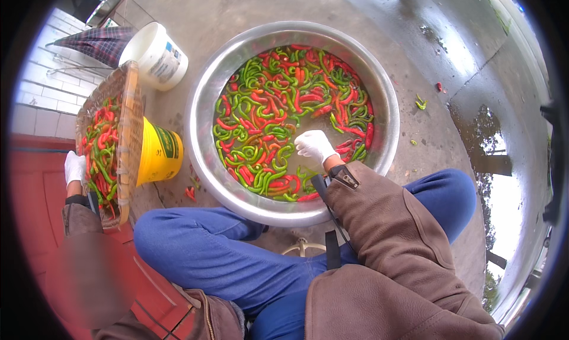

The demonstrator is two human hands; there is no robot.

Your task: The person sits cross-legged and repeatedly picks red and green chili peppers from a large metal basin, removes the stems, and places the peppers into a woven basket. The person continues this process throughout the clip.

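Observation:
A wide metal basin (294, 27) holds water with many red and green chili peppers (266, 117) floating in it. My right hand (314, 145), in a white glove, is over the basin's lower right part, its fingers curled; whether a pepper is inside them I cannot tell. On the left, a woven bamboo basket (130, 135) full of red and green peppers sits tilted on top of a yellow bucket (165, 151). My left hand (75, 167), also white-gloved, is at the basket's outer left edge beside the peppers; its grip there is partly hidden.
A white plastic bucket (153, 57) stands behind the basket, near a folded plaid umbrella (95, 44). Loose pepper pieces (421, 102) lie on the concrete floor right of the basin, others left of it. Wet ground lies far right. A red door (38, 184) is at the left.

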